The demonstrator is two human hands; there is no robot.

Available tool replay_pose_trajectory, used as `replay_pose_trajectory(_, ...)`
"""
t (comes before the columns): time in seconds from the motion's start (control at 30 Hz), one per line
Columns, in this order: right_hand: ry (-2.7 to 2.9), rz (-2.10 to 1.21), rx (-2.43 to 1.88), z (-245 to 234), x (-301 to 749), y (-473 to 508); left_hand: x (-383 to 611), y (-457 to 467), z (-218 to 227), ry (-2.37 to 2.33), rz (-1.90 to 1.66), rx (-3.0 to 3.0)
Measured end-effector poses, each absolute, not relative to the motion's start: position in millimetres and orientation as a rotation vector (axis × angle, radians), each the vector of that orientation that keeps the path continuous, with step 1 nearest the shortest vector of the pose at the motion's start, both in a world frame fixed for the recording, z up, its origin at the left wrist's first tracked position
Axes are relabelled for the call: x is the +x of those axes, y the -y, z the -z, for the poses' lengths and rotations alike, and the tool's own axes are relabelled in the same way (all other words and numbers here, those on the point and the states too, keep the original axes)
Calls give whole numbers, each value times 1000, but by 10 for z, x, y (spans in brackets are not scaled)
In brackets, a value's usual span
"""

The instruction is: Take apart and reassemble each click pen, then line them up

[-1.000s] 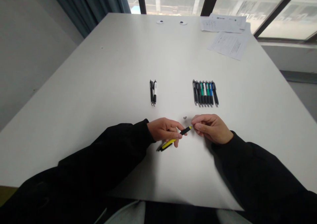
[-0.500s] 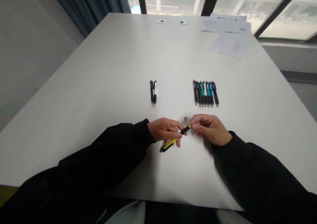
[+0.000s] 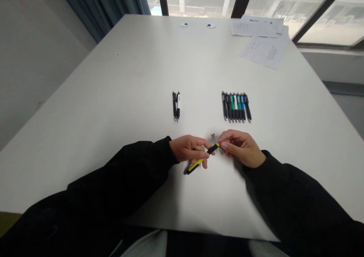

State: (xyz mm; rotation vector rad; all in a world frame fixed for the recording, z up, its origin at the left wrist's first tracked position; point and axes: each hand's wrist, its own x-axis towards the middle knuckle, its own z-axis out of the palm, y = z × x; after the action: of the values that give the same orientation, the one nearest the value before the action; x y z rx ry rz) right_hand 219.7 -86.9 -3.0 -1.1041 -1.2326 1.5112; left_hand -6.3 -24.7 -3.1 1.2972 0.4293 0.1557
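A yellow and black pen (image 3: 200, 160) lies slanted across my left hand (image 3: 190, 149), which grips its barrel between the thumb and fingers, low over the white table (image 3: 119, 97). Its lower end sticks out below the fingers, and part of the barrel is hidden by them. My right hand (image 3: 240, 149) pinches the pen's yellow upper tip between its fingertips. Just beyond the tip, a tiny metal pen part (image 3: 213, 135) rests on the table, apart from both hands.
Two pens (image 3: 176, 106) lie side by side ahead of my left hand, and several coloured pens (image 3: 236, 107) lie in a row ahead of my right. Papers (image 3: 264, 51) and two small round discs (image 3: 197, 25) are at the far end. The table's near edge runs under my arms.
The pen's lower end has swung slightly to the right and up, and my right hand has closed in a little on the pen's tip.
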Motion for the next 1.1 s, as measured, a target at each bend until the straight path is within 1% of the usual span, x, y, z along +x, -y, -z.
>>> replay_pose_trajectory(0.43, 1314, -1458, -1140, 44, 2210, 862, -61, 214, 102, -368, -134, 1280)
replay_pose_trajectory(0.5, 1381, -1349, -1138, 53, 2230, 835, -57, 197, 115, -355, -129, 1258)
replay_pose_trajectory(0.67, 1911, -743, -1336, 44, 2226, 706, -67, 183, 102, -364, -147, 1219)
replay_pose_trajectory(0.73, 2089, -653, -1330, 34, 2202, 654, -72, 189, 95, -378, -166, 1211)
replay_pose_trajectory(0.83, 2039, -783, -1281, 40, 2190, 599, -73, 196, 99, -386, -178, 1198)
replay_pose_trajectory(1.0, 1401, -1377, -1131, 152, 2266, 591, -77, 198, 118, -384, -151, 1174)
replay_pose_trajectory(1.1, 1233, -1500, -1014, 211, 2294, 610, -84, 200, 116, -388, -142, 1178)
